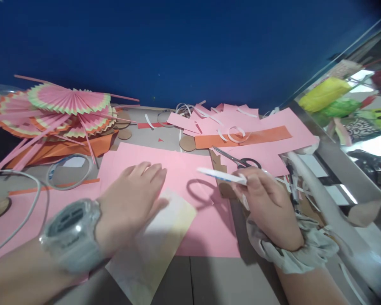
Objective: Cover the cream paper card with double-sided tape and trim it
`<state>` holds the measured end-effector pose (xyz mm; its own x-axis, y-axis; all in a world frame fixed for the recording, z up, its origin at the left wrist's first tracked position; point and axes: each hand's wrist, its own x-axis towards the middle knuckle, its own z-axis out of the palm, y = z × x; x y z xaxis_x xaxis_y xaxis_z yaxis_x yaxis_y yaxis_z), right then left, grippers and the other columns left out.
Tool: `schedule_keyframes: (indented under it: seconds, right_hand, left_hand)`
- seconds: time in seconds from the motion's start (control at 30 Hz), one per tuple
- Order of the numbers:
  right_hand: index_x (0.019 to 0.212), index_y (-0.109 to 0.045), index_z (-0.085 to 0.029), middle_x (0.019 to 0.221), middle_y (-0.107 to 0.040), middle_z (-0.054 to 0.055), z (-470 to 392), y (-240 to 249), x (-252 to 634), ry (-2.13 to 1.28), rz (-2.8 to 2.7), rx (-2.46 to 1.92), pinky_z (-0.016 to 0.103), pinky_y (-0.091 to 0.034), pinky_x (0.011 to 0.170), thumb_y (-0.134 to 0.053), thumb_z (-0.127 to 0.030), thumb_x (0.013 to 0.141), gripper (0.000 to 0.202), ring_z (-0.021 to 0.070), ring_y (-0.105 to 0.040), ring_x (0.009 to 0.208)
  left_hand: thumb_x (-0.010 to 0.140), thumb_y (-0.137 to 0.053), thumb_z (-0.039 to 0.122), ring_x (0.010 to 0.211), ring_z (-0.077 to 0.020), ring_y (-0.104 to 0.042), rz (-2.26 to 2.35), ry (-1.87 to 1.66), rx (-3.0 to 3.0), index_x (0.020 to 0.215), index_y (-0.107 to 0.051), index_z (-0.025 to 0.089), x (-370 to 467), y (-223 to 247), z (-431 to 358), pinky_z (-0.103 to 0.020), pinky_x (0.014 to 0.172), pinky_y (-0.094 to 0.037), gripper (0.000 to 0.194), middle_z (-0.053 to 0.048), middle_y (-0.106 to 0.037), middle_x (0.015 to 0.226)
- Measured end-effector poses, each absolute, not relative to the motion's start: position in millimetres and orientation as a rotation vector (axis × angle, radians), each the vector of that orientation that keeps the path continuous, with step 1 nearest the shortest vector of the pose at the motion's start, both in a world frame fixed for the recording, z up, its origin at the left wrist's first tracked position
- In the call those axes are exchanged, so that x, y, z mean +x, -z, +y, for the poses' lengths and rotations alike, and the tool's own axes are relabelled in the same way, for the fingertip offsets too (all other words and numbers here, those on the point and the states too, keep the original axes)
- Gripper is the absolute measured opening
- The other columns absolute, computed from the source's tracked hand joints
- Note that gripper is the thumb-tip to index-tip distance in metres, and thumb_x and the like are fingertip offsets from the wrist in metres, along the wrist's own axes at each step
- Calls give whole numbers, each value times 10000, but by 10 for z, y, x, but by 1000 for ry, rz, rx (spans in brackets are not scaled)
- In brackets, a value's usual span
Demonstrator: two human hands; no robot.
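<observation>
My left hand (135,203) lies with its fingers stretched out on a stack of pink paper (184,169). Beneath its palm and thumb is a pale whitish-yellow sheet (161,237), which hangs over the front of the pink paper. My right hand (266,203) pinches a thin roll of tape (222,174), white with blue print and seen nearly edge-on. The roll is held above the paper and casts a ring-shaped shadow there. Just beyond my right hand lies a pair of scissors (235,159) with dark handles.
Folded pink, orange and green paper fans (70,101) with sticks are piled at the back left. Another tape roll (69,171) lies before them. An orange strip (244,136) and pink scraps (222,114) spread behind the scissors. A blue partition (165,51) rises at the back.
</observation>
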<state>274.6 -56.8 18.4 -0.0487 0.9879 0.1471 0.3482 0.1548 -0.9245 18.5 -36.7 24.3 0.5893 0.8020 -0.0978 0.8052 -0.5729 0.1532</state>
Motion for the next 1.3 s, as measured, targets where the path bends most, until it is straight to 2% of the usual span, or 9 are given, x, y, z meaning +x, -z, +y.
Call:
schedule_keyframes:
  seconds: [0.13,0.37,0.53,0.67,0.77,0.87,1.0,1.13,1.3]
  right_hand:
    - [805,-520,-249,666,-436,-2,-585,-152,2747,-880,-1444,-1337,313,-357,554,-404,-374,937,216,173,-423,596]
    - [781,-510,-255,658,-433,0,-686,-143,2687,-864,-1562,-1333,305,-348,519,-345,-368,956,265,171,-412,587]
    - [807,-493,-237,736,-525,21,-707,-217,2722,-536,-1751,-1342,342,-388,637,-346,-271,947,206,188,-491,685]
    - [810,-516,-203,682,-588,18,-690,-305,2683,-30,-2178,-1208,393,-315,781,-432,-188,900,124,190,-534,717]
    - [796,-551,-186,628,-596,3,-680,-306,2614,95,-2320,-1183,360,-303,780,-482,-218,906,135,170,-526,679]
    - [754,-562,-186,586,-561,-17,-689,-257,2555,108,-2386,-1181,333,-296,768,-458,-258,933,220,149,-483,634]
    - [682,-526,-194,548,-499,-41,-713,-195,2507,143,-2397,-1185,317,-277,780,-419,-302,956,313,126,-456,611]
    - [729,-542,-209,552,-517,-62,-737,-179,2459,101,-2378,-1168,305,-272,812,-431,-276,953,259,103,-494,618]
    - [686,-545,-209,530,-504,-64,-756,-148,2389,119,-2425,-1177,303,-285,814,-440,-268,947,288,99,-491,591]
  left_hand:
    - [672,-590,669,1347,-416,-245,1394,131,2710,1327,-430,-3,172,41,-620,-591,1064,-172,952,-271,-293,1447]
    - [828,-434,627,1400,-327,-118,1074,20,2806,1401,-341,152,349,96,-305,-522,1100,-103,751,-112,-153,1537]
    - [793,-466,654,1388,-344,-138,838,-197,2859,1431,-240,79,625,133,124,-515,1105,-63,888,-175,-233,1509]
    - [922,-414,382,1341,-309,-252,879,-503,2821,1389,-325,111,681,-6,307,-494,1095,-117,548,-146,-351,1457]
    - [967,-300,320,1020,-233,-526,986,-598,2552,1029,-584,144,545,-260,273,-385,927,-359,339,-89,-622,1046]
    - [983,-211,374,743,-165,-548,937,-386,2265,834,-570,179,371,-483,56,-297,707,-412,435,-15,-582,773]
    - [918,-439,406,811,-180,-533,907,-125,2288,856,-573,203,291,-567,-382,-302,716,-372,251,-3,-599,862]
    - [921,-411,202,684,-147,-507,1142,-149,2208,786,-543,212,326,-492,-670,-279,629,-344,189,30,-580,765]
    - [888,-436,198,622,-179,-483,1300,-64,2271,664,-510,191,304,-353,-743,-304,586,-314,236,1,-551,681]
